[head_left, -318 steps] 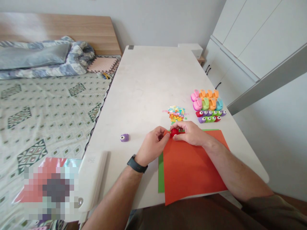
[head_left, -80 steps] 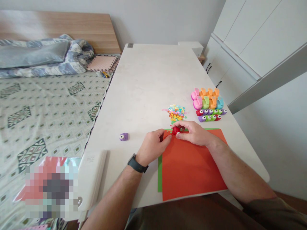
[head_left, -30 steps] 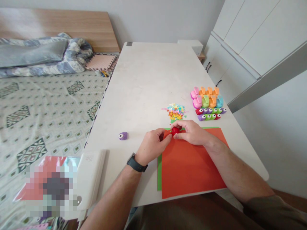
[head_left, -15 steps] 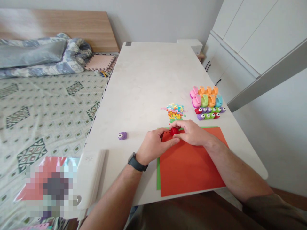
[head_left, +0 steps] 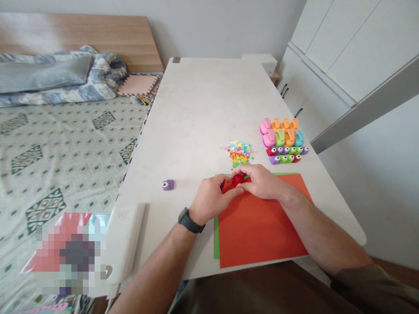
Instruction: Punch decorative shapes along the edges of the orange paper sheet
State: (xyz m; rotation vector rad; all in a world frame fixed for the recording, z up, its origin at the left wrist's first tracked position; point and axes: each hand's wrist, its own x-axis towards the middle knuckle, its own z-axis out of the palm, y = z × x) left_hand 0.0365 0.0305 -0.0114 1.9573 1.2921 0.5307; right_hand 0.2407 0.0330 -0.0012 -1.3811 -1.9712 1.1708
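My right hand (head_left: 262,182) is closed around a small red paper punch (head_left: 238,179) at the far left corner of an orange-red paper sheet (head_left: 262,226). My left hand (head_left: 209,199), with a black watch on its wrist, pinches that same corner of the sheet beside the punch. A green sheet (head_left: 216,237) lies under the orange-red one and shows along its left and far edges. Just beyond my hands lies a small pile of colourful punched paper shapes (head_left: 240,153).
Rows of coloured paper punches (head_left: 283,144) stand at the right of the white table (head_left: 203,109). A lone purple punch (head_left: 168,185) sits left of my hands. A white block (head_left: 124,240) rests at the table's near left corner; a bed (head_left: 65,139) lies to the left.
My left hand has slid a little further over the sheet's corner toward the red punch. The sheets have shifted slightly left. My right hand has stayed on the punch.
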